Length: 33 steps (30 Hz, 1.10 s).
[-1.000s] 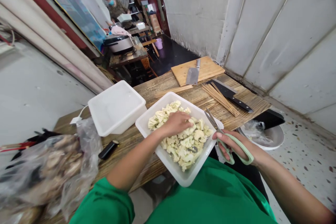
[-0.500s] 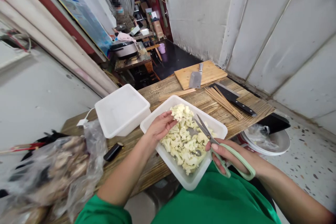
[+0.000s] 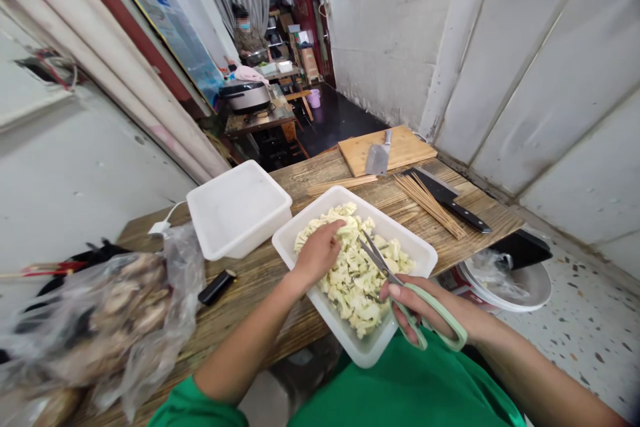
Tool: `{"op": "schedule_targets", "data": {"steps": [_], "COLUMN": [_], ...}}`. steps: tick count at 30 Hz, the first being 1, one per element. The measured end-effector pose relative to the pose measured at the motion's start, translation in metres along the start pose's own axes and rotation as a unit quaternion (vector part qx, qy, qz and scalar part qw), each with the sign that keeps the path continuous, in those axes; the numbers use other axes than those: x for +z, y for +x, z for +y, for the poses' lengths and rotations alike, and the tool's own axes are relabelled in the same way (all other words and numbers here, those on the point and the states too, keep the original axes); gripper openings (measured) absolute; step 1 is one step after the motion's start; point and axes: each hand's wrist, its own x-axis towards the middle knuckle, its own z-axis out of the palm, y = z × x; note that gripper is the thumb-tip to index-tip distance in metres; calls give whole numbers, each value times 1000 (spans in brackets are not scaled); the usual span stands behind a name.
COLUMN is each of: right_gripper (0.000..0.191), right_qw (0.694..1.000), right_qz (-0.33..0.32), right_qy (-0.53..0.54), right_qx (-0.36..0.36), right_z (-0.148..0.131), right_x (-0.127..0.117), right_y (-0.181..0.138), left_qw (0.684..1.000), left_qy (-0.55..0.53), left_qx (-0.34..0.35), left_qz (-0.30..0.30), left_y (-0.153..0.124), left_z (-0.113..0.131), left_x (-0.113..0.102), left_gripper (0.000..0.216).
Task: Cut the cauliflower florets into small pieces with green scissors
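White-yellow cauliflower pieces [image 3: 363, 310] lie spread in a white plastic tray [image 3: 367, 353] at the table's near edge. My left hand [image 3: 319, 252] is over the tray's left part, back of the hand up, fingers closed on a cauliflower floret [image 3: 346, 232] that they partly cover. In my right hand [image 3: 417, 297] are scissors [image 3: 383, 267] with pale green handles, fingers through the loops. Their blades are slightly apart and point at the floret, close to my left fingertips. Whether the blades touch it I cannot tell.
A white lidless-looking box [image 3: 237, 213] stands left of the tray. Beyond lie a cutting board [image 3: 400, 147] with a cleaver [image 3: 377, 159], wooden skewers [image 3: 430, 207] and a black-handled knife [image 3: 465, 215]. A plastic bag of brownish pieces [image 3: 135, 307] is at left. Someone stands far back.
My left hand has turned over and moved lower into the tray with the floret. The scissors have shifted left toward it, and the camera view has moved slightly.
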Motion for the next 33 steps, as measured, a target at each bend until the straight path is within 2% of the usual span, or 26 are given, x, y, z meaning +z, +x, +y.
{"op": "schedule_targets", "data": {"steps": [2,5,8,12,15,17,19,21,23,25,28,31,33], "right_gripper": [44,43,45,47,48,47,47,46,46,45,45,48,49], "right_qw": [1000,999,999,999,998,998,998,998,997,997,997,998,998], "right_qz": [3,9,7,-3,-8,-8,-7,-3,2,7,11,22,24], "right_qy": [19,36,44,53,56,56,58,67,72,76,72,64,57], "right_qx": [-1,12,11,4,-5,-8,-7,-9,-12,-14,-16,-8,-1], "right_z": [1,-1,-5,-4,-1,0,0,0,2,6,11,11,6], "right_x": [-1,-1,2,5,5,5,4,4,3,1,-1,-2,-1], "right_y": [0,-1,-1,1,2,2,1,-1,-4,-6,-7,-5,-4], "left_qw": [999,999,996,976,972,982,985,982,975,967,940,876,823], "left_qy": [-7,-12,-53,-141,-166,-115,-52,-46,-101,-189,-322,-460,-542], "left_qx": [-18,-17,-63,-140,-125,-58,4,5,-31,-63,-99,-129,-143], "left_qz": [-49,-36,-40,-89,-111,-138,-163,-184,-193,-159,-44,58,91], "left_y": [3,9,15,24,32,37,42,46,48,48,40,26,15], "left_z": [2,4,1,-9,-9,-4,3,9,12,13,15,24,30], "left_x": [-6,-12,-10,-5,-6,-8,-10,-10,-9,-7,-6,-5,-2], "left_gripper": [44,26,20,52,79,71,52,38,32,28,30,35,36]}}
